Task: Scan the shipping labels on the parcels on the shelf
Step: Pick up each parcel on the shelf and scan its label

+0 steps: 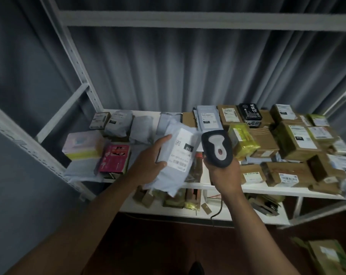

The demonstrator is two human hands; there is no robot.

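Grey pleated curtain hangs behind a white metal shelf [267,190] crowded with brown cardboard boxes [295,142] and soft plastic mailers. Above its front edge the left hand [151,161] grips a limp, crinkled grey poly mailer [175,161], thumb on top and fingers curled beneath, its white shipping label [183,153] facing up. Just beside it, the right hand [225,173] is wrapped round the handle of a dark, rounded barcode scanner [216,148]; its cable [217,210], probably black, trails downward.
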